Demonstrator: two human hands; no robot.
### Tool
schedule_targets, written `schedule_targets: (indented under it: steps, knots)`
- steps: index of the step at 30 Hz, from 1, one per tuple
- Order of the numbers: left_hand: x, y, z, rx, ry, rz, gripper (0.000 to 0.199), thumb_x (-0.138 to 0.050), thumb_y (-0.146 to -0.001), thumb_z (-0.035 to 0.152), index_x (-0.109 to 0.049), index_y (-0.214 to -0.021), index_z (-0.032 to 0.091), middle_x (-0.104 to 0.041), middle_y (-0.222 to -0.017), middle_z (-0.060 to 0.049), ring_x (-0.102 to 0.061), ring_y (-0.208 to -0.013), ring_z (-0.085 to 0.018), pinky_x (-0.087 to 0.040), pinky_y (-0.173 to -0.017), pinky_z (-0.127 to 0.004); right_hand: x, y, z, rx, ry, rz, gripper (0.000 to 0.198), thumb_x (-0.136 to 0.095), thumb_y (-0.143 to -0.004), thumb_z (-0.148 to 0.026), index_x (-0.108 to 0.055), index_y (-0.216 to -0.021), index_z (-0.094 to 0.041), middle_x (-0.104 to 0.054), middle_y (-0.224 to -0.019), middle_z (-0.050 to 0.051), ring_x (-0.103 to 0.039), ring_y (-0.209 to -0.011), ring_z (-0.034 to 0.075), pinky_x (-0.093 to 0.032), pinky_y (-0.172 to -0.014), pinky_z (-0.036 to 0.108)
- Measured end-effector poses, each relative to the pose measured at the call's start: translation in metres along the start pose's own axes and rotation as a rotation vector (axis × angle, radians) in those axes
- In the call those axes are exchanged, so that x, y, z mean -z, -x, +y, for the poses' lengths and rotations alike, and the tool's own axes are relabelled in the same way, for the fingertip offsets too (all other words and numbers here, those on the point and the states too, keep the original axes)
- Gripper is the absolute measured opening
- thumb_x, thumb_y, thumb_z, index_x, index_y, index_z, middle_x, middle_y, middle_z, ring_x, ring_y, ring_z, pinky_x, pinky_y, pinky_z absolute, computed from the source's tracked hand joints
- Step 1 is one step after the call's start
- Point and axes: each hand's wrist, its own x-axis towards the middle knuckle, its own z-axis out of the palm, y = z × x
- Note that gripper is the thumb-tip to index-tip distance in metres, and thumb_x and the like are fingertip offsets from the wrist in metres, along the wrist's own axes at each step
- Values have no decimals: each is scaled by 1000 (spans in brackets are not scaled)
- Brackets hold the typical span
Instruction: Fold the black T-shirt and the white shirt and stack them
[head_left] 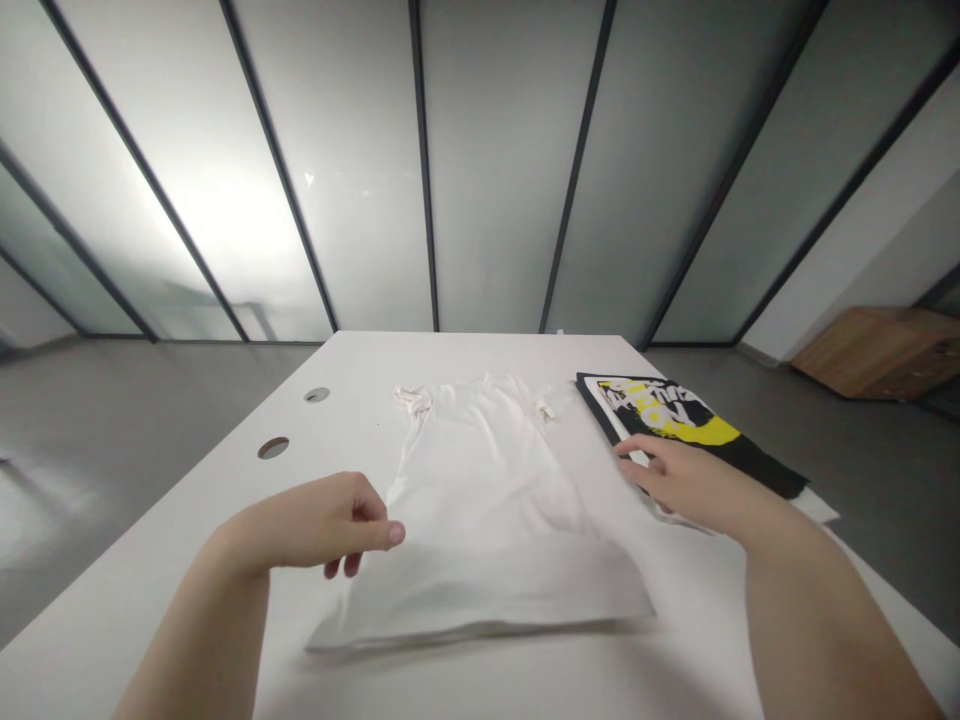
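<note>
A white T-shirt (487, 500) lies spread on the white table (465, 690), its hem toward me and its sleeves at the far end. The left sleeve is bunched up. Over the shirt's left edge hovers my left hand (349, 525), thumb stretched out and fingers loosely bent, with nothing visible in it. My right hand (679, 480) is at the left edge of a flat stack of clothes, fingers reaching left and apart. On top of that stack shows a black garment (757, 465) with a yellow and white print; white cloth shows beneath. Whether the right fingertips touch the stack is unclear.
Two round holes pierce the table's left side, a nearer hole (274, 448) and a farther one (316, 395). Behind the table stands a frosted glass wall (495, 180) with dark frames. A wooden cabinet (877, 350) stands on the grey floor at right.
</note>
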Motion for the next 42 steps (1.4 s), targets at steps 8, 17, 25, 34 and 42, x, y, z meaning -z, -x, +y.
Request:
schedule_targets:
  steps: [8, 17, 25, 34, 42]
  knots:
    - [-66, -107, -21, -275, -24, 692, 47, -69, -87, 59, -77, -116, 23, -75, -130, -16, -63, -129, -41, -42, -113, -49, -146, 5, -54, 185, 169, -197, 61, -59, -97, -42, -57, -154, -19, -57, -154, 20, -51, -144, 38, -35, -119, 49]
    - [-96, -170, -63, 40, -558, 719, 66, -48, -103, 51, -45, -160, 20, -28, -173, -23, -21, -160, -48, -13, -124, -71, -206, -19, -36, 78, 553, -141, 72, -43, -104, -63, -29, -169, -34, -9, -179, 12, -4, -161, 50, -4, -118, 80]
    - [-39, -197, -58, 16, -588, 770, 47, -48, -104, 41, -59, -146, 22, -43, -166, -19, -34, -156, -40, -25, -121, -70, -188, -69, -47, 135, 530, -10, 60, -38, -108, -48, -45, -161, -21, -30, -174, 15, -24, -159, 38, -16, -126, 61]
    - [-99, -152, -60, 20, -758, 758, 49, -45, -105, 33, -57, -150, 18, -50, -163, -15, -41, -153, -34, -32, -125, -53, -201, -7, -34, 43, 619, 29, 63, -42, -107, -49, -42, -164, -21, -25, -175, 18, -20, -160, 43, -12, -125, 61]
    - [-142, -76, -21, 91, -807, 497, 51, -52, -100, 53, -67, -138, 22, -66, -141, -19, -62, -129, -40, -49, -104, -54, -161, 66, -66, 81, 679, -235, 48, -52, -102, -47, -67, -138, -21, -62, -146, 23, -59, -129, 44, -42, -105, 63]
